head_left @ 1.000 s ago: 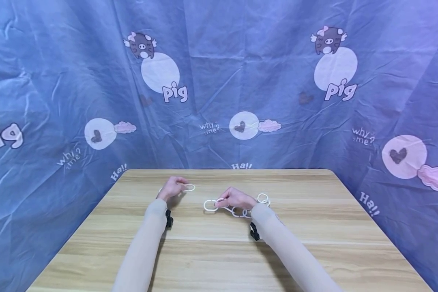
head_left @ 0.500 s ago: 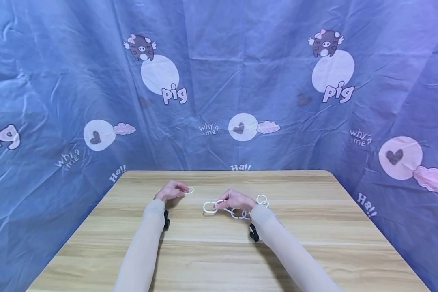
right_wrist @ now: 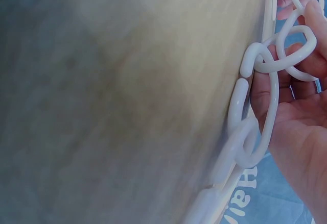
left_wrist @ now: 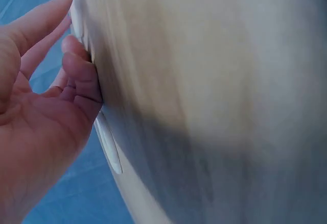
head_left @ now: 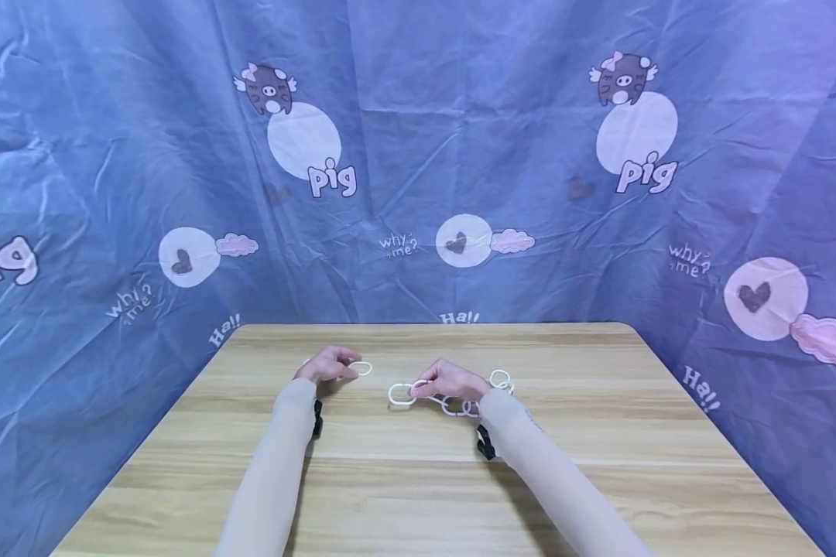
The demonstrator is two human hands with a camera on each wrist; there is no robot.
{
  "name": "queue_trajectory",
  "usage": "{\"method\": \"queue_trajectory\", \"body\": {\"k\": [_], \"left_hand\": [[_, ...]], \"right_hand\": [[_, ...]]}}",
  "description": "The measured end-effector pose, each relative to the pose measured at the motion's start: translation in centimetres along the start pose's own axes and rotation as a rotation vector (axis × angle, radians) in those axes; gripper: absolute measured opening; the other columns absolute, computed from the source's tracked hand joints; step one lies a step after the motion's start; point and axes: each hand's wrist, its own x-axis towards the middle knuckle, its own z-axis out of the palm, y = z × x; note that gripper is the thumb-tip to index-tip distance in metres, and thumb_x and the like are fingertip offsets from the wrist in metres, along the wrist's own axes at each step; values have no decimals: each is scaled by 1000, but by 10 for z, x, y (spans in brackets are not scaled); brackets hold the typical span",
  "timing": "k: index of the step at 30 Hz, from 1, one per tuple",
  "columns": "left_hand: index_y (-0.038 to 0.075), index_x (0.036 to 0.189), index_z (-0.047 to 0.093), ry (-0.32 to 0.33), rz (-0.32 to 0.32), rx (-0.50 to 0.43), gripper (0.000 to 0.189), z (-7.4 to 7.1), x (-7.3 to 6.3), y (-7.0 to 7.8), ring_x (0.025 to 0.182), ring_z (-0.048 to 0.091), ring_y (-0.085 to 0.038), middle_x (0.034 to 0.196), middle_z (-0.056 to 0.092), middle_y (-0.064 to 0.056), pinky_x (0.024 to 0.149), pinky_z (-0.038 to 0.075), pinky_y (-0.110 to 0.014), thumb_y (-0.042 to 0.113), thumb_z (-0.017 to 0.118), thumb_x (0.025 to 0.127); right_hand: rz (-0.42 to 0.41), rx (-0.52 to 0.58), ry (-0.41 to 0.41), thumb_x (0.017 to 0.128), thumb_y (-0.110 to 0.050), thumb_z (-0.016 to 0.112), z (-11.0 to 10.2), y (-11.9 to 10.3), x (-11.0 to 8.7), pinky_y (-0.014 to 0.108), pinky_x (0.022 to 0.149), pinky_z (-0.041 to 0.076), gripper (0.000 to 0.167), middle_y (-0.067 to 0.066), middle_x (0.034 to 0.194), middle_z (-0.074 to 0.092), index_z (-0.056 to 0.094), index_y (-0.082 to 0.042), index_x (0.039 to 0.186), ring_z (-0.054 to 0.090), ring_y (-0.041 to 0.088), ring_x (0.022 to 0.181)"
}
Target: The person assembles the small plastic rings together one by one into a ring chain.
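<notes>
My left hand [head_left: 330, 363] is at the far left of the table, thumb and forefinger apart. A loose white plastic chain link [head_left: 361, 368] lies flat by its fingertips; in the left wrist view a link [left_wrist: 76, 12] lies near the foremost fingertip, and another link [left_wrist: 109, 142] shows beneath the hand. Whether the fingers touch either is hard to tell. Right of centre, my right hand [head_left: 451, 379] pinches a link near the left end of a white plastic chain [head_left: 457, 407]. The end link [head_left: 401, 394] sticks out leftward past the fingers. In the right wrist view the chain's joined links [right_wrist: 271, 101] trail beside the palm.
The wooden table [head_left: 418, 495] has its back edge against a blue printed curtain [head_left: 404, 139]. The chain's far end [head_left: 500, 379] curls on the table behind the right wrist, and part of it is hidden by the sleeve.
My left hand has shifted slightly toward me, and the loose link by its fingers is now nearer too. The left fingers have parted. My right hand and the chain have barely moved.
</notes>
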Motion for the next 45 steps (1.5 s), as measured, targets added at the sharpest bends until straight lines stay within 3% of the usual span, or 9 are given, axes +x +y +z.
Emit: {"method": "queue_trajectory", "body": {"k": [7, 16, 22, 27, 31, 41, 45], "left_hand": [[-3, 111, 67, -4, 48, 55, 34, 2, 0, 2, 80, 52, -15, 94, 63, -12, 69, 43, -23, 1, 76, 79], [-5, 106, 62, 57, 33, -59, 34, 2, 0, 0, 69, 49, -13, 82, 54, -7, 57, 44, -21, -4, 78, 76], [-3, 102, 62, 83, 30, -54, 31, 2, 0, 3, 72, 48, -14, 81, 53, -6, 63, 41, -21, -2, 78, 76], [-4, 91, 64, 72, -11, -94, 17, 4, -1, 3, 66, 53, -12, 76, 57, -3, 59, 48, -21, -3, 76, 79], [-7, 92, 64, 47, -27, -177, 16, 6, -1, 5, 61, 60, -10, 78, 62, -6, 57, 54, -20, -6, 74, 80], [-13, 102, 65, 2, 36, -255, 20, 17, -15, 24, 57, 67, -14, 82, 71, -24, 54, 57, -26, 5, 60, 96], [-8, 97, 71, 52, 66, -206, 24, 27, -18, 35, 52, 59, -10, 73, 69, -13, 48, 48, -23, 15, 62, 96]], "right_hand": [[14, 4, -18, 86, -17, 75, -1, 2, 1, 21, 71, 44, 17, 0, 87, 75, 76, -3, 96, 55, 9, 71], [12, -13, -4, 85, -18, 76, -2, 3, 2, 22, 73, 43, 18, 1, 89, 76, 77, -4, 96, 55, 10, 74], [22, -9, 0, 85, -18, 75, -5, 2, -1, 22, 72, 42, 17, -3, 85, 73, 76, -4, 95, 53, 10, 74], [17, 0, -19, 86, -19, 75, -5, 2, -1, 22, 72, 42, 19, -6, 83, 72, 77, -3, 96, 53, 9, 75], [11, 10, -20, 86, -18, 75, -4, 3, 0, 22, 73, 42, 18, -5, 85, 73, 76, -2, 96, 53, 9, 75], [35, 15, -17, 85, -20, 76, -4, 4, -1, 24, 78, 45, 19, 1, 93, 75, 76, -5, 96, 58, 10, 79], [30, 22, -24, 86, -18, 75, -4, 2, -3, 24, 79, 45, 19, 3, 94, 75, 76, -3, 97, 58, 10, 79]]}}
